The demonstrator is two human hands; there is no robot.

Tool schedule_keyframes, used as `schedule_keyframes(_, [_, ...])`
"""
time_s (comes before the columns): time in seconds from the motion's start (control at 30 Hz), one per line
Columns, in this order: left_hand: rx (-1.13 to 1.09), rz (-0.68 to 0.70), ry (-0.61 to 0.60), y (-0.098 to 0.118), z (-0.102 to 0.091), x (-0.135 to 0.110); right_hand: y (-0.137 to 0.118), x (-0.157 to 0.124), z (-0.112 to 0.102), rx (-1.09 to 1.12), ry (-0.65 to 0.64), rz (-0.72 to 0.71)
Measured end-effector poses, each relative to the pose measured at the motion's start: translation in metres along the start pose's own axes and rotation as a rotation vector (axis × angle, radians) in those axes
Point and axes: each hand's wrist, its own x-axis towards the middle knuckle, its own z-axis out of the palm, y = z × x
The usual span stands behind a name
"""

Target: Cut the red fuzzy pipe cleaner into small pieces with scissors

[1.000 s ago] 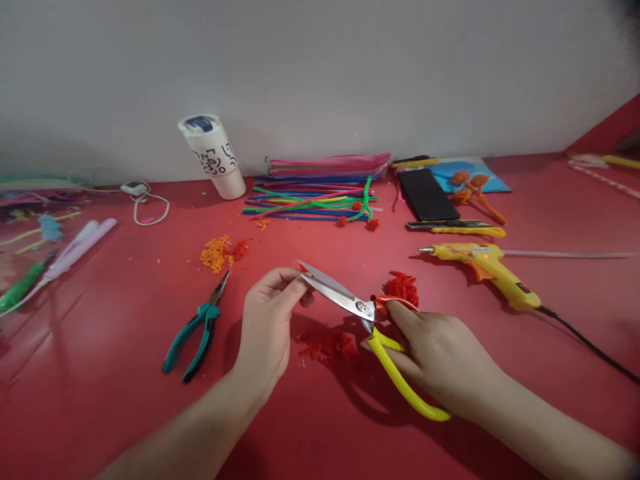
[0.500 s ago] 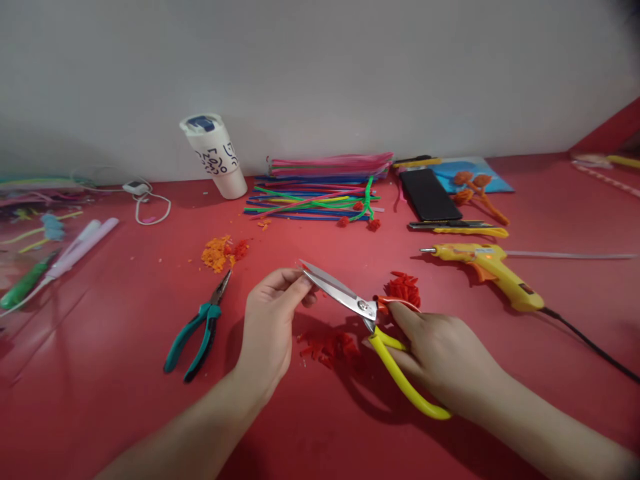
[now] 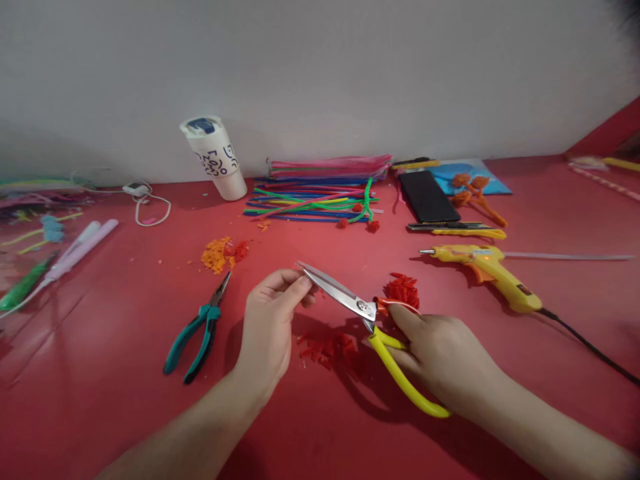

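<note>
My right hand (image 3: 440, 353) is wrapped around the handles of a pair of scissors (image 3: 345, 297), one handle yellow, the other orange-red. The blades point up and left and look nearly closed. Their tips lie at the thumb and fingertips of my left hand (image 3: 273, 313), which are pinched together; whatever they hold is too small and covered to make out. Below the blades lie loose red bits (image 3: 330, 350) on the red table. A heap of short red pieces (image 3: 403, 290) rests just beyond my right hand.
Teal-handled pliers (image 3: 203, 333) lie left of my left hand, near orange crumbs (image 3: 216, 255). A yellow glue gun (image 3: 490, 270) lies at right, its cord trailing off. Behind are coloured pipe cleaners (image 3: 310, 200), a white tumbler (image 3: 215, 157) and a black phone (image 3: 429, 197).
The scissor blades have come closer together, and the red bit seen between their tips no longer shows. Both hands stay almost in place.
</note>
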Motion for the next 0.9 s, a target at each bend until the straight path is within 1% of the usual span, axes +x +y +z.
schedule_keyframes(0.1, [-0.004, 0.006, 0.001, 0.0, 0.0, 0.0, -0.001, 0.001, -0.003, 0.017, -0.053, 0.043])
schedule_keyframes(0.23, [-0.048, -0.032, -0.003, 0.0, -0.001, 0.001, -0.002, 0.003, -0.013, 0.123, -0.138, 0.172])
schedule_keyframes(0.33, [-0.053, -0.055, -0.04, 0.0, -0.001, 0.001, -0.001, 0.005, -0.019, 0.159, -0.167, 0.234])
schedule_keyframes(0.43, [0.05, -0.07, -0.12, 0.0, 0.001, 0.0, -0.001, 0.006, -0.019, 0.241, -0.172, 0.252])
schedule_keyframes(0.53, [0.271, -0.061, -0.221, -0.001, 0.004, -0.003, -0.001, 0.008, -0.015, 0.512, -0.138, 0.278])
schedule_keyframes(0.57, [0.363, -0.038, -0.264, -0.002, 0.006, -0.004, -0.001, 0.008, -0.014, 0.612, -0.116, 0.292])
schedule_keyframes(0.63, [0.561, 0.062, -0.35, -0.003, 0.008, -0.007, -0.003, 0.01, -0.014, 0.771, -0.068, 0.33])
schedule_keyframes(0.73, [0.813, 0.262, -0.462, -0.008, 0.01, -0.013, -0.008, 0.011, -0.016, 0.937, -0.079, 0.354])
schedule_keyframes(0.8, [0.899, 0.331, -0.528, -0.012, 0.011, -0.017, -0.011, 0.011, -0.016, 0.96, -0.08, 0.317])
schedule_keyframes(0.9, [0.931, 0.358, -0.584, -0.015, 0.012, -0.021, -0.013, 0.009, -0.012, 0.881, -0.037, 0.236])
